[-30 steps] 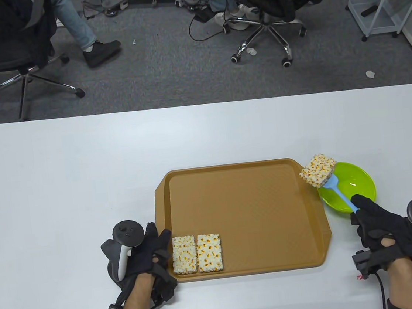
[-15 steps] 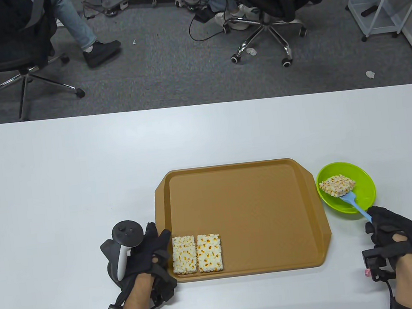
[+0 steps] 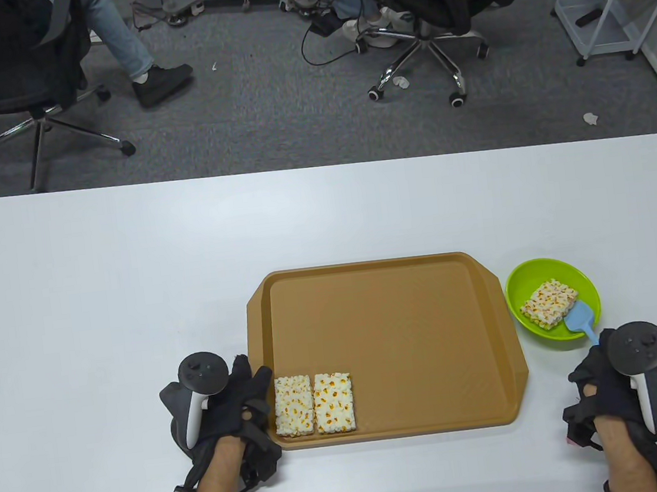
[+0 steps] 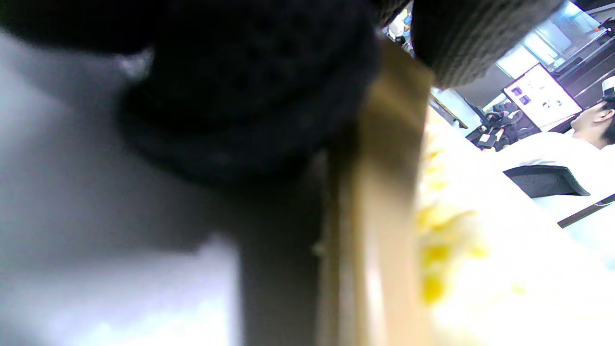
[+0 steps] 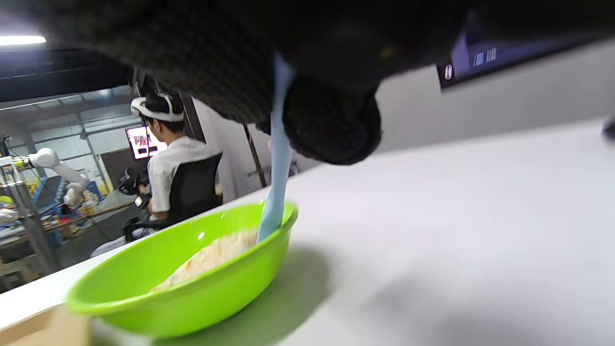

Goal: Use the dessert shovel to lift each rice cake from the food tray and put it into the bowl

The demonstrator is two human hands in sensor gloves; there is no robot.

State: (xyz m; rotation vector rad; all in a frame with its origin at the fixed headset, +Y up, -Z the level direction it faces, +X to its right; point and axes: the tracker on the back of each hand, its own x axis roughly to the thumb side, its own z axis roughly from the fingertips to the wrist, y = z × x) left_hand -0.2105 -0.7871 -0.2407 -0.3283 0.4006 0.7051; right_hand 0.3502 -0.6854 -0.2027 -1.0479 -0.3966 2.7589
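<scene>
Right hand point(image 3: 608, 386) grips shovel point(image 3: 583, 320); left hand point(image 3: 228, 408), fingers straight, steadies tray point(image 3: 387, 346). Slide the blade out low, leaving the cake point(image 3: 549, 304) just ahead in bowl point(image 3: 581, 282).

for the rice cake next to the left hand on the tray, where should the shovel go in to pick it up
Slide the dessert shovel flat under the leftmost rice cake from its far short edge, toward the person. The second rice cake touches its right side, the left hand and tray rim block the left, and the near rim backs it.

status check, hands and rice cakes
Right hand grips dessert shovel. Left hand steadies tray. One rice cake in bowl, two rice cakes left. Nothing blocking.
</scene>
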